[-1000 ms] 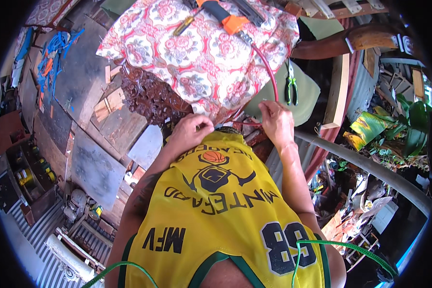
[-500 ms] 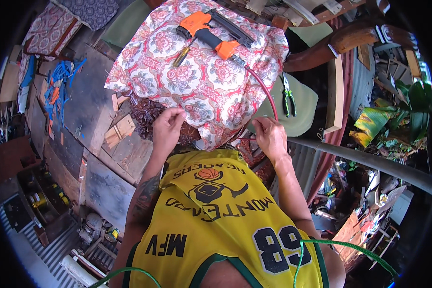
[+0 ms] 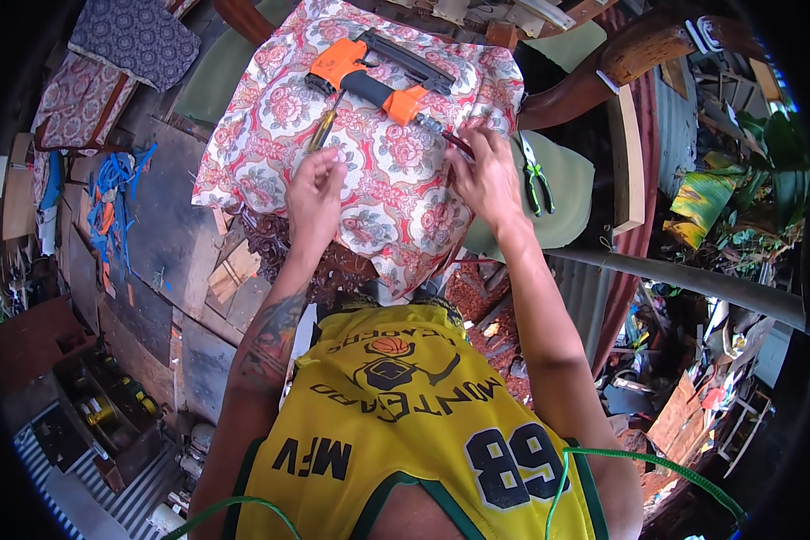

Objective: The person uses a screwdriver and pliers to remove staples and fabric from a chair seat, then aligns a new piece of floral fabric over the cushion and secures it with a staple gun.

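Observation:
My left hand [image 3: 317, 193] is raised over pink-and-white floral fabric [image 3: 256, 153], fingers curled just below a yellow-handled screwdriver [image 3: 323, 131]; whatever they may hold is too small to make out. My right hand [image 3: 486, 180] has its fingers closed on the red hose [image 3: 459, 142] by the metal coupling of an orange-and-black nail gun [image 3: 337, 63], which lies on the fabric. Green-and-black pliers [image 3: 537, 184] rest to the right on a pale green pad [image 3: 571, 193]. Dark carved wood [image 3: 270, 247] shows under the fabric's lower left edge.
A curved wooden piece [image 3: 625, 63], a light board [image 3: 627, 162] and a metal pipe [image 3: 711, 292] lie to the right, with leaves and debris beyond. Blue strips [image 3: 112, 207] lie on the worn boards at left; folded fabrics [image 3: 126, 40] sit upper left, a tool box [image 3: 99, 396] lower left.
Both my hands have moved up and forward onto the fabric, the right one reaching the hose near its coupling. The view has shifted, bringing more of the nail gun into sight.

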`<state>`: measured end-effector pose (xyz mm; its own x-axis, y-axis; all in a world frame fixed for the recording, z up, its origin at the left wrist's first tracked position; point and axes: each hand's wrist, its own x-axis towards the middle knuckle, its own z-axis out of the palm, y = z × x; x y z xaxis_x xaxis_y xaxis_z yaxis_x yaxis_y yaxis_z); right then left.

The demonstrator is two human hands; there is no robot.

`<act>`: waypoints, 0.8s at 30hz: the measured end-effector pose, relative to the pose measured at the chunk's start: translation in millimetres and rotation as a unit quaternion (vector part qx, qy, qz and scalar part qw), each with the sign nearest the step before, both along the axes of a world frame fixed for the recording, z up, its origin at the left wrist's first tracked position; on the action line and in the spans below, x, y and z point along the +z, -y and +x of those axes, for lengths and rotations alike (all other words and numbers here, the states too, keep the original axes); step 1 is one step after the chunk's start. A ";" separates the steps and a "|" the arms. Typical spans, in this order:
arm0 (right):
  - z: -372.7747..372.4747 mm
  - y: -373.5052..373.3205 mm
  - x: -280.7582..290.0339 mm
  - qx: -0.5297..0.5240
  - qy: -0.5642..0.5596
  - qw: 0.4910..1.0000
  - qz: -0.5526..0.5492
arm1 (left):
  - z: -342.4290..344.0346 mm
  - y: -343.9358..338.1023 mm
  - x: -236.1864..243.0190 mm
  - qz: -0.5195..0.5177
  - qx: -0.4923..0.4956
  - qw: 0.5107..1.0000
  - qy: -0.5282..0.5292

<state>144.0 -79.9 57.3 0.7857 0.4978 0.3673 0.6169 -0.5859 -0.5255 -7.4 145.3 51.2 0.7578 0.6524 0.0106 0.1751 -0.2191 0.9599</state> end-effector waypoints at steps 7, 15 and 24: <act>45.0 -46.4 -18.6 0.053 -0.145 0.980 -0.126 | 59.5 -26.8 2.6 0.287 0.074 0.955 -0.008; 36.5 -51.8 -12.6 0.080 -0.155 0.964 -0.199 | 105.8 -20.9 -18.3 0.430 0.052 0.900 -0.054; 40.0 -53.6 -31.4 0.132 -0.067 0.975 -0.167 | 119.2 -6.0 -52.2 0.429 -0.186 0.883 0.030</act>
<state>184.0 -26.3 25.9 0.6435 0.7637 0.0519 0.7083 -0.5683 -0.4188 111.8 151.3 -1.0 0.8995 0.0899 0.4276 -0.1081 -0.9024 0.4171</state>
